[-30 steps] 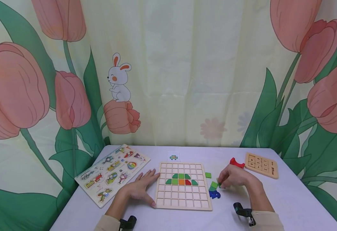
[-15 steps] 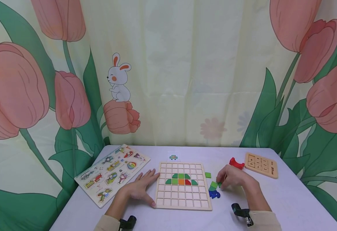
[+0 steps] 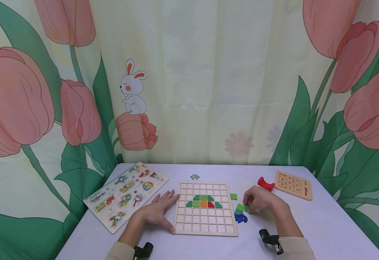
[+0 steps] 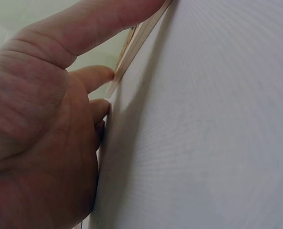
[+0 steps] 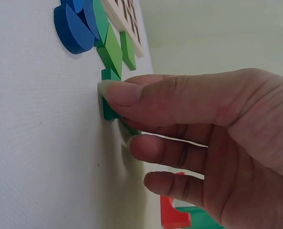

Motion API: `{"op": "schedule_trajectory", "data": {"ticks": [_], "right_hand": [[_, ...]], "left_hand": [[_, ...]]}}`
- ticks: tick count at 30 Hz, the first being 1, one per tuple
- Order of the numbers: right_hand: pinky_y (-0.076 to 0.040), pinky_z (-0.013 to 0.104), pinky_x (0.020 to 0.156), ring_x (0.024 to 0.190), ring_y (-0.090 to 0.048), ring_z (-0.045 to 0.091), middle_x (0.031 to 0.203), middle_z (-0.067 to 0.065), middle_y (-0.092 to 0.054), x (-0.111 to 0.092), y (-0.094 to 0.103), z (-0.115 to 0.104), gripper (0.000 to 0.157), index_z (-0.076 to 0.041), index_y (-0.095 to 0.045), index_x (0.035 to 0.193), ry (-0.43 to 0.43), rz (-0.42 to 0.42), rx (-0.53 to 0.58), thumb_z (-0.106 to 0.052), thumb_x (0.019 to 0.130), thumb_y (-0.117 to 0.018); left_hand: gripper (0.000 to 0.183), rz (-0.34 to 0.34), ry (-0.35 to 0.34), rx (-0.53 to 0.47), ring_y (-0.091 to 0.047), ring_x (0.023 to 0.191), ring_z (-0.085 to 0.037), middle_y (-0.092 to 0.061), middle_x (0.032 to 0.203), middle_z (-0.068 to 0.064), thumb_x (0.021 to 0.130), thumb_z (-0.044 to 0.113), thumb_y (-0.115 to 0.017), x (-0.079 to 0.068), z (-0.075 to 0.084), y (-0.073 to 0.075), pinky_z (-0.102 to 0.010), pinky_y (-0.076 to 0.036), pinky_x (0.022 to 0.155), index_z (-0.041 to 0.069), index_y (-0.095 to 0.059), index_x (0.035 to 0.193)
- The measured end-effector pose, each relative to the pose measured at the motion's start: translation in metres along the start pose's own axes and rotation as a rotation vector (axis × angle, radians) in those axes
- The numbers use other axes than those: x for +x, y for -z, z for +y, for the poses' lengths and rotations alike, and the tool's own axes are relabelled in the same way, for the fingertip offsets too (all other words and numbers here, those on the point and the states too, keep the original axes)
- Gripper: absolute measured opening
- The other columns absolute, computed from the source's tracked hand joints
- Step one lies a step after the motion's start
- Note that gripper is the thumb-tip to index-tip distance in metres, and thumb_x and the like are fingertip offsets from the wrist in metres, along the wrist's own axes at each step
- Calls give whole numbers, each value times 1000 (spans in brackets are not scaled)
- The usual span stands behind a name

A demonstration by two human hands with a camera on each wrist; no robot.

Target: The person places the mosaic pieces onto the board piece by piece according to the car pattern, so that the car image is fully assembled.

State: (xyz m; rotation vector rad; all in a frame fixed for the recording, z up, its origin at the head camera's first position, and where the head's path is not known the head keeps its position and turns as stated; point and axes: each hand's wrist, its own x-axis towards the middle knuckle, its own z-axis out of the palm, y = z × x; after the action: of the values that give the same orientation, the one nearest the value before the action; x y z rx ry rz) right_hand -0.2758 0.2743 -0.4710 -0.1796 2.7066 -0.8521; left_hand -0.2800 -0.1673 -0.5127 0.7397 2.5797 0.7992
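Observation:
My left hand (image 3: 158, 211) rests on the cloth with fingers spread, its thumb and fingertips touching the left edge of a wooden grid board (image 3: 205, 234). On that board lie green, orange and red pieces in two rows. The left wrist view shows the palm (image 4: 36, 124) beside the board's edge (image 4: 143, 36). Right of the board, my right hand (image 3: 262, 199) pinches a dark green block (image 5: 109, 110) at the table surface; the thumb covers part of it, and its full shape is hidden. Light green blocks (image 3: 240, 208) and blue curved blocks (image 3: 240, 218) lie just left of the fingers.
A small pattern card (image 3: 194, 176) lies behind the board. A picture puzzle board (image 3: 127, 195) is at the left. Red curved pieces (image 3: 266, 184) and a wooden number board (image 3: 293, 185) are at the back right. One light green block (image 3: 233, 196) sits near the board's right edge.
My right hand has shifted slightly left, toward the light green blocks, with its fingers at the dark green block. The left hand and the board have stayed in place.

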Motion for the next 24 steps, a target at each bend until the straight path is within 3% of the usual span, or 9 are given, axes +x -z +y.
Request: {"op": "schedule_trajectory", "data": {"ticks": [7,19,24], "right_hand": [[-52,31,72,82,-57,19,82,4,-63,0,-3,-2,24,-15,-72,86,-14,-6,-20,-4,76,-90],[-51,30,63,74,-58,21,75,7,-60,-1,-3,-5,26,-9,-66,86,-14,-12,36,-1,75,-89],[-52,31,67,80,-58,20,77,7,-61,-3,1,-9,22,-8,-66,87,35,-14,28,-2,79,-86]], "left_hand": [[127,-9,1,-2,-3,164,-34,-11,176,-10,63,58,-92,1,0,1,-64,1,130,24,-27,167],[126,-24,10,-14,-2,164,-34,-11,176,-10,64,56,-92,0,1,1,-63,3,130,25,-26,167],[127,-19,17,-15,-2,164,-32,-10,177,-8,63,58,-92,1,-1,1,-62,3,130,26,-26,167]]}}
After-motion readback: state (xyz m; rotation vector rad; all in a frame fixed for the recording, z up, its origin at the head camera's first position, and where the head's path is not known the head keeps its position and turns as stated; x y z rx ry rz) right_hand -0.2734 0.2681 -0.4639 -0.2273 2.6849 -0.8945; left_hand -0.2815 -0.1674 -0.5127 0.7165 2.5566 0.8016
